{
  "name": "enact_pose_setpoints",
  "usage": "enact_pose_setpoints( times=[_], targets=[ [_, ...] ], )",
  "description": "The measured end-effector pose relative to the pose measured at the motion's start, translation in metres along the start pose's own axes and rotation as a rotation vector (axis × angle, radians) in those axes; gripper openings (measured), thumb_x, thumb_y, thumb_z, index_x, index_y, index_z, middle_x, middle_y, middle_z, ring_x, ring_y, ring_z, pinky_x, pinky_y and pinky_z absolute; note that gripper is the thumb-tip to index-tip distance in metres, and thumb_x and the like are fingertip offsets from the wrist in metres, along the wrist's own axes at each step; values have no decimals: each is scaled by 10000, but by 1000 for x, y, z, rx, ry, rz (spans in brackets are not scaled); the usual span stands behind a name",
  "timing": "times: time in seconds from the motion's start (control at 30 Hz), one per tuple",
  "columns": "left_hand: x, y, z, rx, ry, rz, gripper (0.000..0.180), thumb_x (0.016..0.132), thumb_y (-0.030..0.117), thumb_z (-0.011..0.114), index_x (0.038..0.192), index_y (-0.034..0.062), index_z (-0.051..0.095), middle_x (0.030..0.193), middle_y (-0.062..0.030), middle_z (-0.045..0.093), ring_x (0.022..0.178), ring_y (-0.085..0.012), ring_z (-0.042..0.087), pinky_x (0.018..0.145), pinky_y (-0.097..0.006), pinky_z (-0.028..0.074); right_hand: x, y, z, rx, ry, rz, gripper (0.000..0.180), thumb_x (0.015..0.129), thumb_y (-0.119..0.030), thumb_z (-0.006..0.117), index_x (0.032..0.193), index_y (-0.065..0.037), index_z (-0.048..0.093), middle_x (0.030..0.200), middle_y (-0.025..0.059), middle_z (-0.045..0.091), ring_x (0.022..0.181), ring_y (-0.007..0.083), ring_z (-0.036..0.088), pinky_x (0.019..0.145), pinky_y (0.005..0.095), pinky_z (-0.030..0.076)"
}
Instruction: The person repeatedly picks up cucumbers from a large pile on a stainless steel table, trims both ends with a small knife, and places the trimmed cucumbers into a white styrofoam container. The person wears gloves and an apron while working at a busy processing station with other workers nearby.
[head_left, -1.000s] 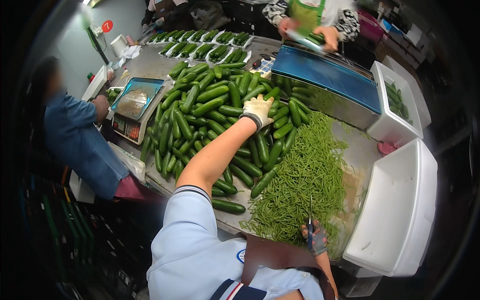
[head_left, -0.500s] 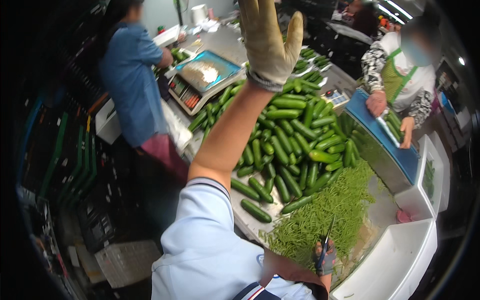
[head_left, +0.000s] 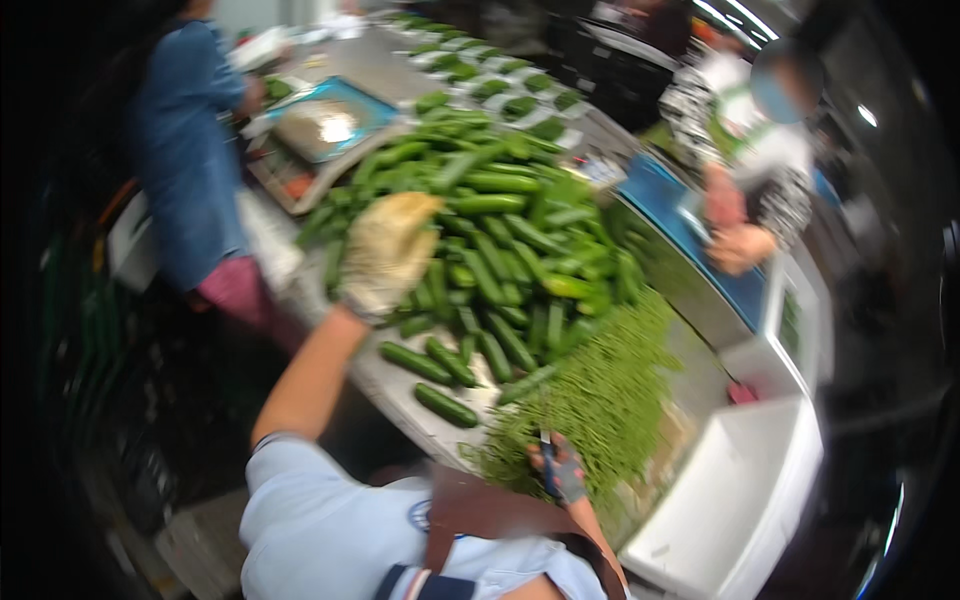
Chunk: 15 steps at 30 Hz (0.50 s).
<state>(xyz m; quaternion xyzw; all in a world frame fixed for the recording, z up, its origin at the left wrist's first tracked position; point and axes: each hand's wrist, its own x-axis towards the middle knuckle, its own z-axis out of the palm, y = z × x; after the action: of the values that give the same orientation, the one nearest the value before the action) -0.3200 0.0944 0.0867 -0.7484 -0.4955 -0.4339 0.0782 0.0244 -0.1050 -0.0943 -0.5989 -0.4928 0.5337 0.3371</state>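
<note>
My left hand (head_left: 388, 255), in a cream work glove, is over the near left side of a big heap of long, dark green cucumber-like vegetables (head_left: 490, 255). Motion smears its fingers, so I cannot see whether it touches any of them. Lower down, my right hand (head_left: 568, 474), in a grey and reddish glove, is closed around a thin-bladed tool (head_left: 548, 462) with a dark blue handle. That hand is at the near edge of a spread of thin green pods (head_left: 610, 395). A few of the long vegetables, such as one cucumber-like vegetable (head_left: 445, 406), lie apart on the metal table (head_left: 385, 385).
A white foam box (head_left: 715, 500) stands at the near right. Beyond it a person in a patterned sleeve (head_left: 785, 215) works at a blue-topped surface (head_left: 655, 205). To the far left are a scale (head_left: 325, 125) and a person in blue (head_left: 190, 150). Several packed trays (head_left: 520, 105) sit farther back.
My left hand has dropped from high up, where its fingers were spread, to the heap's left side. The whole view has shifted. My right hand keeps the tool at the pods.
</note>
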Motion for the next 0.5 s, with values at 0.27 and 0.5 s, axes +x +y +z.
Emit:
enact_pose_setpoints(
  times=[0.27,0.5],
  targets=[
    [28,-3,-61,-90,519,-149,482,838,80,521,1281,2,347,1250,-170,425,1153,-272,417,969,-366,324,-5,-1,13,733,-149,238,338,814,-99,557,1123,-21,447,894,150,587,646,157,552,538,223,443],
    [32,38,-41,-295,293,329,266,773,2,534,1038,10,561,995,-128,596,935,-259,564,817,-348,437,-29,13,24,680,-173,98,432,794,-143,605,1135,33,409,837,116,580,621,118,528,540,200,433]
  ],
)
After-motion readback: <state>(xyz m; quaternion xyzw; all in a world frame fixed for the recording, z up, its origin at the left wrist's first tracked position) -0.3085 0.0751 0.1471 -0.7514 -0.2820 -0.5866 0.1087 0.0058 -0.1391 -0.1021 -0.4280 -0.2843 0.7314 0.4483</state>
